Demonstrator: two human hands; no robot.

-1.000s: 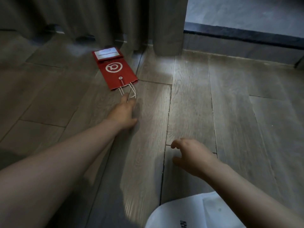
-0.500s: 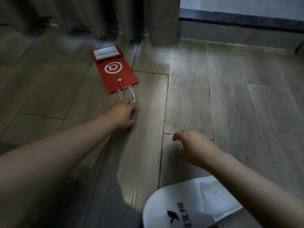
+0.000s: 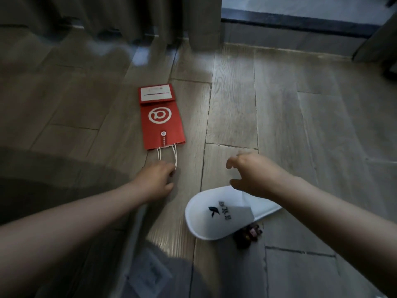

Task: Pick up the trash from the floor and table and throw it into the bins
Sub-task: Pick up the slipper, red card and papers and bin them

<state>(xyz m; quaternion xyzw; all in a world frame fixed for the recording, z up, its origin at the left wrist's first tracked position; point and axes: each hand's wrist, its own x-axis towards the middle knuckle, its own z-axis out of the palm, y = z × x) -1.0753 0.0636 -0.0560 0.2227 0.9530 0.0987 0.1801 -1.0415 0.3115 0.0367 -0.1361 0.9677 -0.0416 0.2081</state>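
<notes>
Dragged from the curtain [image 3: 129, 20], red bag [image 3: 162, 120] follows left hand [image 3: 155, 180] pinching its strings (bag lying flat); right hand [image 3: 255, 177] hovers, fingers spread.

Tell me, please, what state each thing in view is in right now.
Red paper bag: flat on the floor, handles toward the person.
Left hand: fingers curled on the bag's cord handles.
Right hand: loosely curled, holding nothing, above the floor.
White slipper: sole down on the floor.
Curtain: hanging to the floor.
</notes>
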